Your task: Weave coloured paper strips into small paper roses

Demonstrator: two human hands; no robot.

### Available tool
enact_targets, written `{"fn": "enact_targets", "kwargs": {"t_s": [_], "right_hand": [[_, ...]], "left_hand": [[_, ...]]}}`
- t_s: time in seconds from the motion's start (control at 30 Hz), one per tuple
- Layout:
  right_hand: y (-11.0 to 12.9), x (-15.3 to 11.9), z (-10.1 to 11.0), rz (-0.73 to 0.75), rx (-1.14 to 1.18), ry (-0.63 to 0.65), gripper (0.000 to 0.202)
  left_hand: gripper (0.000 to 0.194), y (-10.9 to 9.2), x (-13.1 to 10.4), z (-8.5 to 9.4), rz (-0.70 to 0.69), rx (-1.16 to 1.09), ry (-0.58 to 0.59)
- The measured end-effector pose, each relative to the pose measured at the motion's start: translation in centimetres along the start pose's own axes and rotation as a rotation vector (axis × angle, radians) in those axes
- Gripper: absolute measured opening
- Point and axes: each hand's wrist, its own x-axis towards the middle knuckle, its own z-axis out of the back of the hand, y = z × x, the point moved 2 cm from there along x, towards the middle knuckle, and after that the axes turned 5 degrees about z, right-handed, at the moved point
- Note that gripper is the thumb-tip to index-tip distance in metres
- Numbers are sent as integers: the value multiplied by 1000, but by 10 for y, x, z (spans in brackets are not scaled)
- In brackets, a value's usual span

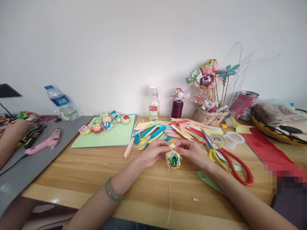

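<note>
Between my two hands, over the middle of the table, is a folded paper flower (173, 159) with a green centre and pale yellow outer petals. My left hand (155, 152) is closed on its left side, fingertips at the top petal. My right hand (192, 152) pinches the same pale yellow petal from the right. A thin string (170, 195) hangs from the flower down to the table's front edge. Just beyond my hands lies a heap of coloured paper strips (153, 132). Scissors (236, 164) with red and yellow handles lie beside my right forearm.
Several finished paper flowers (97, 128) sit on a green sheet (117, 137). A glue bottle (153, 105), a thread spool (177, 109) and a flower basket (209, 116) stand along the wall. At left are a pink glue gun (45, 143), a water bottle (62, 103) and another person's hand (18, 129).
</note>
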Motion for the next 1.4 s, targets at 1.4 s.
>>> {"fn": "enact_targets", "kwargs": {"t_s": [1.4], "right_hand": [[-1,-8,-7,293,-549,-113,7]], "left_hand": [[6,-4,4,8,-290,561,-192]]}}
